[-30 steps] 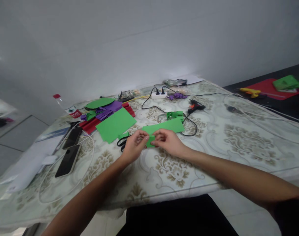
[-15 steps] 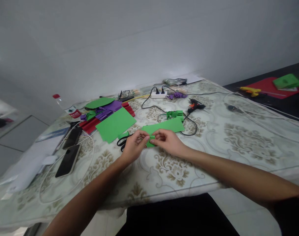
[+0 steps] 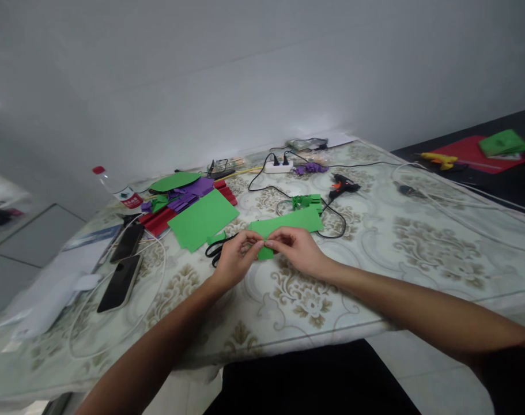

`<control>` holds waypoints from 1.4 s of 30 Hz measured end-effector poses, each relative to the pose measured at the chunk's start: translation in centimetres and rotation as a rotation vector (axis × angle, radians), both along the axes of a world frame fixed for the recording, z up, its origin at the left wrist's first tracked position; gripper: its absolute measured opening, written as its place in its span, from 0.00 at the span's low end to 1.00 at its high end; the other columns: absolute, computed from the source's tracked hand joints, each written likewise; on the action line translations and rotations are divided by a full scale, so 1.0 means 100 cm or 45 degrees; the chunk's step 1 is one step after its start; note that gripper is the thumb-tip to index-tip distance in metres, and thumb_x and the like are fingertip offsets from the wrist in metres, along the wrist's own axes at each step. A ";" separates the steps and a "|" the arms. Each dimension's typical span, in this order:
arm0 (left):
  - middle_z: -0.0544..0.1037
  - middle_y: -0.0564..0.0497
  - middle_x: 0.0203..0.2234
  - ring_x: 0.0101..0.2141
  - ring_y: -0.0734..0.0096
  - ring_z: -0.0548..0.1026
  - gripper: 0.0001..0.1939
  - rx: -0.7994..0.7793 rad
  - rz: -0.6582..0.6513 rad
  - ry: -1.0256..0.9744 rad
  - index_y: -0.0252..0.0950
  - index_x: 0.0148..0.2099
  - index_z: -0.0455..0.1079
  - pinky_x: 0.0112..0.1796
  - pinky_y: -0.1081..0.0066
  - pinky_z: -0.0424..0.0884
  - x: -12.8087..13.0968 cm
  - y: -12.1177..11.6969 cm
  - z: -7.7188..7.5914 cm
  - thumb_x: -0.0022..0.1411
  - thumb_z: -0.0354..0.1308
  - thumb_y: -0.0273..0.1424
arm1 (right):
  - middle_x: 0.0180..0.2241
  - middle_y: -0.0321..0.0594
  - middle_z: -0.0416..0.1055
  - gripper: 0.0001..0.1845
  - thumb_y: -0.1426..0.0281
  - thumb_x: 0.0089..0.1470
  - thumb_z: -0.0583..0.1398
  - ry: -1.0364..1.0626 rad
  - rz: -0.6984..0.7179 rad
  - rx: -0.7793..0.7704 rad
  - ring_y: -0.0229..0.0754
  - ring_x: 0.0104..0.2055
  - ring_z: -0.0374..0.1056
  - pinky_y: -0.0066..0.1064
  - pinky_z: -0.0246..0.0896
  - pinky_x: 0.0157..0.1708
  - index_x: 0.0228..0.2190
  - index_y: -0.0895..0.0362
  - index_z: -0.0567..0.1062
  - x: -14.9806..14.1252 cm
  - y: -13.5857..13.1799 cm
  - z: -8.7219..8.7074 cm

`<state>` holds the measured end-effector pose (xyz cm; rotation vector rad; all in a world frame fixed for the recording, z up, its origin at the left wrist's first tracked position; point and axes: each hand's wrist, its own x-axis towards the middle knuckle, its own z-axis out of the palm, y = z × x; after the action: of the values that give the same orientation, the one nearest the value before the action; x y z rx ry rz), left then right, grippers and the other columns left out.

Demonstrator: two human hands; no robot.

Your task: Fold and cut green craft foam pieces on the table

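I've got the left hand [image 3: 237, 258] and right hand [image 3: 300, 252] nearly closed, pinching a green piece [image 3: 266, 253] (scissors [image 3: 209, 250] just left of them).

The left hand [image 3: 237, 255] and right hand [image 3: 300, 251] pinch a small green sheet [image 3: 265, 254] over the patterned tabletop [image 3: 374, 242] (black-handled scissors [image 3: 216, 244] lie beside the left).

Cloth-covered table [image 3: 418, 253], green sheets [image 3: 204, 222], green strip [image 3: 290, 221], black-handled scissors [image 3: 218, 249], phones [image 3: 119, 284], power strip [image 3: 279, 168], glue gun [image 3: 343, 185], red-capped bottle [image 3: 130, 197]
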<state>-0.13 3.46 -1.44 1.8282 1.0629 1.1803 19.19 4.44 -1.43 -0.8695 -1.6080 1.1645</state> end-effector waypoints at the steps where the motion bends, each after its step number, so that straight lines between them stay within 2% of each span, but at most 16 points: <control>1: 0.75 0.52 0.29 0.26 0.76 0.73 0.09 -0.005 -0.002 -0.005 0.35 0.41 0.72 0.27 0.77 0.72 0.000 0.000 0.000 0.64 0.61 0.36 | 0.27 0.39 0.76 0.17 0.56 0.53 0.66 -0.006 -0.003 0.011 0.40 0.29 0.70 0.30 0.64 0.30 0.31 0.58 0.79 0.000 0.000 0.000; 9: 0.74 0.53 0.30 0.26 0.77 0.73 0.11 -0.059 -0.016 -0.016 0.35 0.42 0.71 0.28 0.76 0.71 0.000 0.000 -0.002 0.67 0.58 0.38 | 0.29 0.40 0.77 0.15 0.58 0.55 0.65 -0.014 -0.004 0.044 0.41 0.31 0.71 0.31 0.64 0.33 0.33 0.58 0.79 0.001 0.000 0.000; 27: 0.75 0.53 0.28 0.24 0.77 0.73 0.10 0.030 0.014 0.072 0.36 0.40 0.70 0.27 0.76 0.70 -0.001 -0.001 0.000 0.67 0.58 0.39 | 0.30 0.41 0.78 0.13 0.60 0.55 0.65 -0.030 -0.024 0.030 0.42 0.33 0.72 0.32 0.66 0.34 0.34 0.58 0.79 0.000 0.000 0.000; 38: 0.75 0.53 0.28 0.25 0.76 0.73 0.11 0.027 0.024 0.068 0.35 0.41 0.70 0.27 0.76 0.70 0.000 -0.001 0.000 0.67 0.57 0.38 | 0.30 0.40 0.77 0.12 0.63 0.51 0.66 0.007 -0.031 -0.012 0.41 0.32 0.72 0.31 0.67 0.34 0.34 0.58 0.78 -0.002 -0.001 -0.002; 42: 0.75 0.53 0.29 0.25 0.77 0.73 0.10 0.044 0.017 0.087 0.35 0.41 0.70 0.28 0.76 0.71 -0.001 -0.001 0.000 0.67 0.57 0.38 | 0.29 0.40 0.76 0.13 0.61 0.52 0.66 -0.010 -0.032 -0.009 0.40 0.31 0.71 0.31 0.66 0.33 0.34 0.58 0.78 -0.002 -0.001 -0.002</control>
<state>-0.18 3.36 -1.40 1.9032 1.1007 1.1579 19.01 4.34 -1.61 -0.8973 -1.5954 1.1510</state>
